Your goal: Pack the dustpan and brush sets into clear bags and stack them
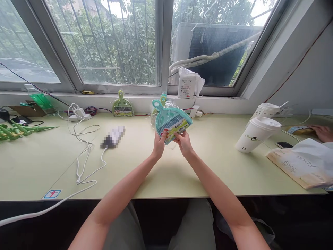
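Observation:
A teal mini dustpan with a brush set in it (170, 119) is held up over the middle of the table, its handle pointing up and to the left. It carries a yellow-green printed label and some clear wrapping. My left hand (158, 145) grips its lower left edge, thumb on the front. At the lower right edge my right hand (184, 142) pinches it, also with the thumb in front. Fingers behind the dustpan are hidden. Just behind it, a green handle (163, 98) and more wrapping show, mostly covered. A green dustpan set (122, 106) leans against the wall under the window.
On the left lie a white charging cable (83, 166), a power strip (79, 115) and a blurred-out device (113, 137). White cups (256, 137) and a tissue pack (301, 163) stand to the right. Another person's hand (322, 133) rests at the far right.

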The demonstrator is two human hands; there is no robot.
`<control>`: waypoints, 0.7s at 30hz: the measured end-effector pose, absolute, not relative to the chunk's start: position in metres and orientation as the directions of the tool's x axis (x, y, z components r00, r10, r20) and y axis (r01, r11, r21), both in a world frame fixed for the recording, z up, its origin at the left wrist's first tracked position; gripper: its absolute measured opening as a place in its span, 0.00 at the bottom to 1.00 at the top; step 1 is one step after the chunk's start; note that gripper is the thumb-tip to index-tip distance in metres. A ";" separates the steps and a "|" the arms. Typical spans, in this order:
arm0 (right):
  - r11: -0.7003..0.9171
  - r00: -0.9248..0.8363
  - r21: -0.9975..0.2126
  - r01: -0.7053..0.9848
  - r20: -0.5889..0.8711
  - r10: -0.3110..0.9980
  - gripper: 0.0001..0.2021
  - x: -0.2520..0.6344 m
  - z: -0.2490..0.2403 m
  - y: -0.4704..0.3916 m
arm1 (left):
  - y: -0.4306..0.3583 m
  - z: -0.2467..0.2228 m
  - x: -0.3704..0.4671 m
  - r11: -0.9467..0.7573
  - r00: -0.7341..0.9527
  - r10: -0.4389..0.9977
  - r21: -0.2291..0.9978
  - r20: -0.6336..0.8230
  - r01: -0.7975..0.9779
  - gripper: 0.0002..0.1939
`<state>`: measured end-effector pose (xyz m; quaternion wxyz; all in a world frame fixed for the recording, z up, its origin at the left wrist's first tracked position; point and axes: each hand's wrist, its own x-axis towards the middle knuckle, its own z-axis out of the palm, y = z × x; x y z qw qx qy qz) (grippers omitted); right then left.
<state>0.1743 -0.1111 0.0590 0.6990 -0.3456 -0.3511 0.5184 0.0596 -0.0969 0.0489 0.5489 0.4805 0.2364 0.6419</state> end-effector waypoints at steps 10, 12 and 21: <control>0.316 0.329 -0.842 -0.437 0.177 0.928 0.20 0.187 0.061 -0.106 | -0.090 0.049 0.051 0.084 0.497 0.861 0.931 0.111 -0.355 0.31; 0.301 0.310 -0.842 -0.449 0.169 0.936 0.20 0.186 0.060 -0.105 | -0.086 0.050 0.048 0.057 0.459 0.877 0.921 0.138 -0.386 0.29; 0.208 0.242 -0.889 -0.408 0.114 0.964 0.18 0.196 0.053 -0.097 | -0.088 0.051 0.048 -0.056 0.363 0.910 0.928 0.199 -0.368 0.26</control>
